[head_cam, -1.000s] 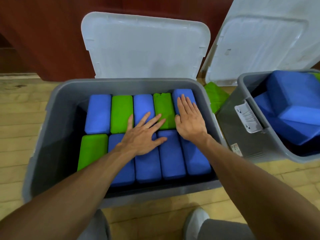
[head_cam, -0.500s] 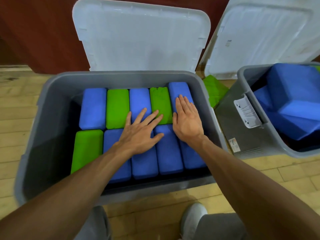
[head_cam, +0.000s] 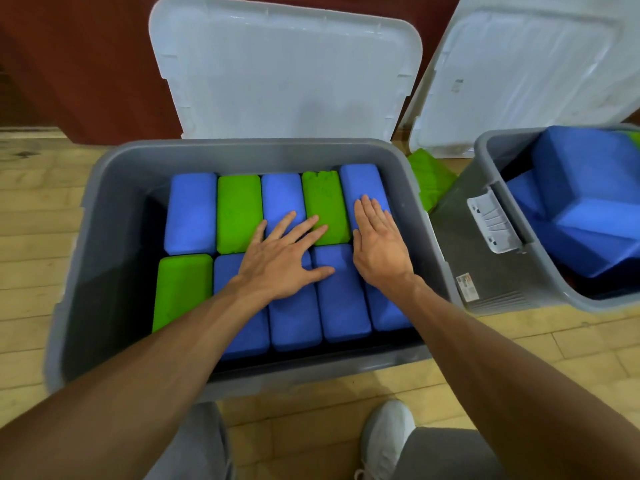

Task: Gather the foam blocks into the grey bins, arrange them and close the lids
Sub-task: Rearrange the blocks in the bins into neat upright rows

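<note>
Wooden floor (head_cam: 31, 216) carried two grey bins (head_cam: 114, 188), each lid (head_cam: 284, 71) open. Ten foam blocks (head_cam: 190, 209) filled the near one: seven blue, three green. Both hands, left (head_cam: 280, 261) and right (head_cam: 379, 244), stayed flat, fingers spread, gripping nothing. The sticker (head_cam: 467, 287) was unreadable.

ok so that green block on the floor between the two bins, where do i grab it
Take the green block by its upper end, reaching down from above. It sits wedged between the big bin and the tilted right bin, so its sides are blocked and only the top is exposed. Its lower part is hidden.
</note>
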`<state>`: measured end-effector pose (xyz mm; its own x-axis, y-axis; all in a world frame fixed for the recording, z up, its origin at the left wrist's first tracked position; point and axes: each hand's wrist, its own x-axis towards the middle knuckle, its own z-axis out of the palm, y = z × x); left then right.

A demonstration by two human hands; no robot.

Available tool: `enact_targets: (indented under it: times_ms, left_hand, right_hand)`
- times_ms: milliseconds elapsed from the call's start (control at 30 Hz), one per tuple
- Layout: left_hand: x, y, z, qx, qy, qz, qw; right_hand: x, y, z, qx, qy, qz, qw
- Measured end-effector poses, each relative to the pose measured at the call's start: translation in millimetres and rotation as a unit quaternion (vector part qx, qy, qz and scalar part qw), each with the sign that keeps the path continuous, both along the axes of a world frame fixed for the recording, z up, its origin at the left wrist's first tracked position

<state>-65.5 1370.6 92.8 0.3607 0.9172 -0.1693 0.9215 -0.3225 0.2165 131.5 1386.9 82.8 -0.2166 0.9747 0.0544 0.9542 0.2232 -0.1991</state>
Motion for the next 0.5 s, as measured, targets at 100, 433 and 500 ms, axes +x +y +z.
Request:
enact_targets:
  times_ms: [100, 433, 500]
  left_hand:
    - [6.1, 0.1, 2.9, -0.017, -0.027, 0.024, 0.999]
    - [9.9, 7.9, 26.6, -0.055, -0.002, 0.010, 0.998]
    - [10.7, 10.5, 31.4, -0.046, 0.027, -0.019, 0.998]
  right_hand:
    - [-0.4, 4.3, 3.1, -0.025, 0.009, -0.006, 1.000]
    - [33.3, 8.2, 74.5, -0.199, -0.118, 0.133, 0.964]
    - [47.6, 2.7, 79.3, -0.220, -0.151, 0.155, 0.951]
